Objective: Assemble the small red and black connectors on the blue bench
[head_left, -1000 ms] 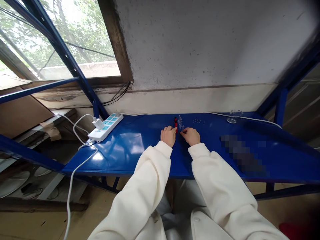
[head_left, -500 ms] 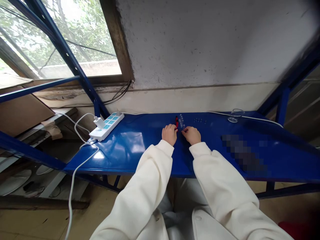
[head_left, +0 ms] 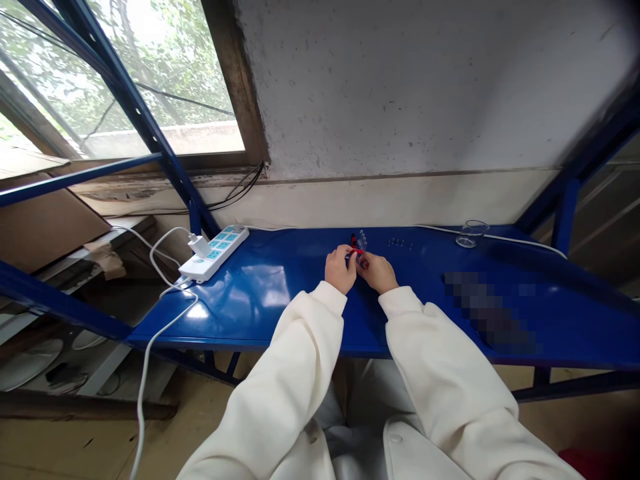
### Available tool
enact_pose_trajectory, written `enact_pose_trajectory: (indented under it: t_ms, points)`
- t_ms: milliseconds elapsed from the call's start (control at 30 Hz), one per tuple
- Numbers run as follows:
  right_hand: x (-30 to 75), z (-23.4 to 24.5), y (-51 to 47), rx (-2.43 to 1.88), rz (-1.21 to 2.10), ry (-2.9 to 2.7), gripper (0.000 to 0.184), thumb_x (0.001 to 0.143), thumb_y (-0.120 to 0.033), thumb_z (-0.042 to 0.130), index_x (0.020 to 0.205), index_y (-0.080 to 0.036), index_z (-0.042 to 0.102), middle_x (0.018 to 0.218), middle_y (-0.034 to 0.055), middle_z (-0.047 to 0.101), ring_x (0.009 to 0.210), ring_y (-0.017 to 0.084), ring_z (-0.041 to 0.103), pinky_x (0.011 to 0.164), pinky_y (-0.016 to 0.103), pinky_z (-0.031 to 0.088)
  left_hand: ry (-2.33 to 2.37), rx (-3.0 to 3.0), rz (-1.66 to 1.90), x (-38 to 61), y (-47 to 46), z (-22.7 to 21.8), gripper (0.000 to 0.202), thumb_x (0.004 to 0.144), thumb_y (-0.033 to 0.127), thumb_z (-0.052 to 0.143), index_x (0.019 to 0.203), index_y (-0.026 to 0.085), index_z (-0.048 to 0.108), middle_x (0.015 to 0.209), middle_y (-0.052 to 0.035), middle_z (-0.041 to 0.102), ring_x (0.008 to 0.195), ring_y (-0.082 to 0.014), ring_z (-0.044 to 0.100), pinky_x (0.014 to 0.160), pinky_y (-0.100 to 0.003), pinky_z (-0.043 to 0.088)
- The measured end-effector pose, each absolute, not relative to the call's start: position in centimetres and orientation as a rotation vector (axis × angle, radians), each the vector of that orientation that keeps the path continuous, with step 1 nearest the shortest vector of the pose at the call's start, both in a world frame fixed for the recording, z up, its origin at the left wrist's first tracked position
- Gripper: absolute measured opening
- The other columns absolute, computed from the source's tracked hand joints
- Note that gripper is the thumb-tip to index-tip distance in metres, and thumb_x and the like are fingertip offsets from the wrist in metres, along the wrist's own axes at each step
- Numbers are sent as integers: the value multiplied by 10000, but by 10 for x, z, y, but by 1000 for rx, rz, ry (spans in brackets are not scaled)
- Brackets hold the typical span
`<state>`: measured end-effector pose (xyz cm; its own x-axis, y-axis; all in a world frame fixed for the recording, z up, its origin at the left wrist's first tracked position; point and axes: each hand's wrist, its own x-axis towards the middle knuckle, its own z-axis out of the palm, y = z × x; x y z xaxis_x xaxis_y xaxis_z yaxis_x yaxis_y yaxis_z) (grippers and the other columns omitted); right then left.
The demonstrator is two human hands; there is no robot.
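Observation:
My left hand (head_left: 341,268) and my right hand (head_left: 379,272) meet over the blue table (head_left: 270,313), fingertips almost touching. A thin red piece (head_left: 357,251) shows at my left fingertips, which are closed on it. My right fingers are pinched round something small with a dark red and a clear bluish bit showing; its kind is hidden. Just beyond the hands lie small clear, tube-like plastic pieces (head_left: 362,238) and a red-and-black item (head_left: 353,240), partly covered by my fingers. Several tiny pin-like parts (head_left: 397,242) lie to the right of these.
A white power strip (head_left: 215,253) with a plugged-in charger (head_left: 199,245) and a white cable (head_left: 146,373) is at the left. A clear glass dish (head_left: 471,233) stands at the back right. A blurred dark long object (head_left: 487,310) lies at the right.
My hands have come closer together. The thin red piece now shows between them, and my right hand has shifted slightly left from beside the clear pieces.

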<state>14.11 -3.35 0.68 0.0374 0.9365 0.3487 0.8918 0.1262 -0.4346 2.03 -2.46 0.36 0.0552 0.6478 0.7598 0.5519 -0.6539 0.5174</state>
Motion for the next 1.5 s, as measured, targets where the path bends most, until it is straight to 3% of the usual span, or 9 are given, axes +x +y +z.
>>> enact_pose_trajectory:
  t_ms: [733,1033,1500]
  points:
    - [141,10,-35,-1839,90,-1759,91,715,-279,508,702,-194,538,633,12,578,585,128,519,486,215,247,1326,2086,1699,18,-26,6,54,804,195,459,857,196,452,767,-28,586,703,-136,578,686,-282,436]
    - [138,15,-40,-1885,41,-1843,127,743,-300,492,727,-186,546,693,43,605,610,145,541,476,228,224,1159,1943,1627,22,-28,3,153,814,239,462,947,214,390,905,-37,631,798,-128,610,696,-272,475]
    - [137,17,-41,-1890,0,-1842,92,728,-273,499,734,-191,541,699,29,603,621,138,536,494,227,230,1120,2203,1570,20,-22,2,158,827,149,384,902,177,521,898,-69,590,835,-152,559,759,-296,473]
